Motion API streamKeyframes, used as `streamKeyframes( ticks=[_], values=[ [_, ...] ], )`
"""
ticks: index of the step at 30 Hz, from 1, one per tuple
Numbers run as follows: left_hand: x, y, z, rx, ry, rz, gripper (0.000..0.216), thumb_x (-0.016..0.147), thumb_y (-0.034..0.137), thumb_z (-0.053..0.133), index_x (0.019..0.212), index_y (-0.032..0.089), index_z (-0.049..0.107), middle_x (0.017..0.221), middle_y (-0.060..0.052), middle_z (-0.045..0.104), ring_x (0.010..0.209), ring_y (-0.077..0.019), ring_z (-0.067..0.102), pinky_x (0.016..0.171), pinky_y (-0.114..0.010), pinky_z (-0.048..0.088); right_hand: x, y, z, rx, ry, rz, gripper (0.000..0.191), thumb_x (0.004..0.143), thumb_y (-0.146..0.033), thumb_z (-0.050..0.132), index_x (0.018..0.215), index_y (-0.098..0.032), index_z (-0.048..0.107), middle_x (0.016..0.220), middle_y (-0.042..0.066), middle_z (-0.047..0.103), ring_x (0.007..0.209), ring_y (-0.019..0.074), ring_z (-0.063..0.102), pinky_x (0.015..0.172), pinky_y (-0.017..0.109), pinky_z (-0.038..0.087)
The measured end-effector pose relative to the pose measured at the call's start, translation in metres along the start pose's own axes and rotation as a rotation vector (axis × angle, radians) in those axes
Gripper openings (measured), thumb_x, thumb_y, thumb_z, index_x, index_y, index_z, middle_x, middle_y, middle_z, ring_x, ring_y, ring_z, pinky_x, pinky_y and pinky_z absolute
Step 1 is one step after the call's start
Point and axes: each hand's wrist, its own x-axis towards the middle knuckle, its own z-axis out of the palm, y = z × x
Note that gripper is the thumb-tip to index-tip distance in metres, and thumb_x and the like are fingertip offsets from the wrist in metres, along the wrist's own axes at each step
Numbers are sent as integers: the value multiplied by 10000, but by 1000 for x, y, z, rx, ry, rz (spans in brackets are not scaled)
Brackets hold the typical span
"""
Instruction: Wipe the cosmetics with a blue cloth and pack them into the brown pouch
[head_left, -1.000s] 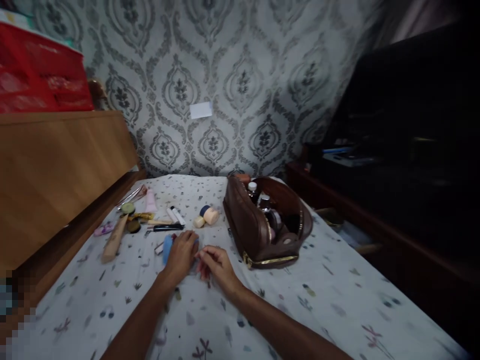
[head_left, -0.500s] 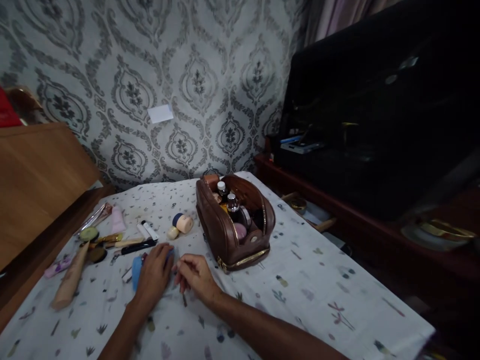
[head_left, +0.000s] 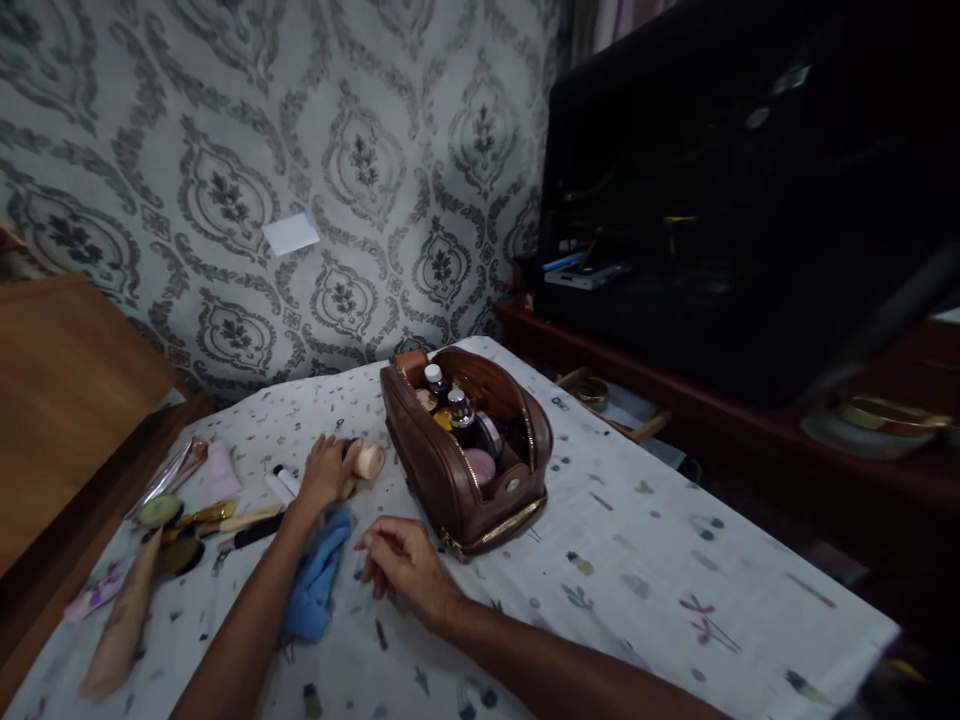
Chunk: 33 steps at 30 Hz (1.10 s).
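Note:
My left hand (head_left: pixel 324 471) reaches forward over the patterned cloth (head_left: pixel 637 560) and closes its fingers round a small cream jar with a dark cap (head_left: pixel 365 460), just left of the open brown toiletry bag (head_left: pixel 450 480). A blue cloth (head_left: pixel 315 580) lies under my left forearm. My right hand (head_left: pixel 401 562) rests on the cloth in front of the bag, its fingers loosely curled and nothing visible in them. Small bottles and a pink compact stand inside the bag.
Cosmetics lie scattered at the left: a white tube (head_left: pixel 279 484), a black pencil (head_left: pixel 251 533), a green-lidded pot (head_left: pixel 157 510), a long tan tube (head_left: pixel 120 625), a pink tube (head_left: pixel 221 470). A wooden headboard (head_left: pixel 67 380) is on the left and dark furniture (head_left: pixel 720 200) on the right.
My left hand left the blue cloth and moved forward onto the cream jar. The right hand stayed about where it was. The view swung to the right.

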Motion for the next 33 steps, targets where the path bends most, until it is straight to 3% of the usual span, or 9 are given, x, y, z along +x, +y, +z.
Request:
streamKeyframes(
  ticks=[5,8,11,17,21,23,26,29,33],
  values=[
    [-7,15,-15,-98,-169,76,347,907,517,454,1002,205,570,898,-42,702,830,-221,662,814,-376,531,8,14,-4,-31,181,-12,336,846,-370,583,1136,-207,529,940,25,576,642,118,622,448,190,433],
    [-23,26,-25,-160,-253,100,328,889,498,513,1073,227,489,848,13,680,650,-171,622,673,-317,519,6,17,-5,-255,260,-113,431,827,-225,562,1252,-210,489,1077,73,568,813,173,639,667,313,558],
    [-38,29,-30,-232,-223,127,296,883,411,534,1112,239,461,988,-27,685,813,-203,667,802,-366,528,1,13,-6,-474,289,-260,577,794,-143,563,1352,-217,440,1177,100,559,941,210,612,879,404,540],
    [-48,21,-27,-251,-131,193,572,892,396,538,1414,220,384,1399,-137,549,1317,-269,516,1109,-464,397,0,10,-6,-588,285,-277,608,793,-141,549,1384,-195,416,1223,125,509,1026,241,573,945,455,519],
    [-42,28,-15,-235,-172,224,726,894,418,584,1520,209,280,1553,-151,397,1431,-281,387,1175,-456,318,4,13,-7,-567,287,-291,612,807,-147,530,1402,-169,386,1268,152,491,1125,264,556,1004,499,492],
    [-37,34,-8,-244,-184,245,735,888,377,597,1524,194,278,1534,-158,406,1417,-282,392,1174,-453,315,5,15,-7,-560,285,-294,643,818,-160,527,1434,-150,345,1315,179,471,1186,279,539,1027,514,482],
    [-30,42,-4,-240,-152,238,610,877,298,592,1448,189,406,1388,-143,507,1322,-284,454,1130,-461,356,6,20,-9,-578,277,-311,690,845,-194,523,1487,-133,280,1389,209,431,1301,303,478,1073,530,453],
    [-28,47,-6,-226,-126,205,460,832,261,623,1280,187,549,1238,-121,548,1208,-290,501,1055,-462,411,7,27,-11,-615,262,-333,706,866,-209,499,1518,-135,241,1451,213,395,1393,307,401,1139,538,389],
    [-35,56,-15,-246,-141,188,363,786,215,643,1140,215,565,1091,-53,599,1022,-234,576,943,-389,472,12,37,-13,-668,274,-329,759,850,-236,526,1533,-174,201,1523,190,345,1473,312,295,1196,558,282]
  ],
)
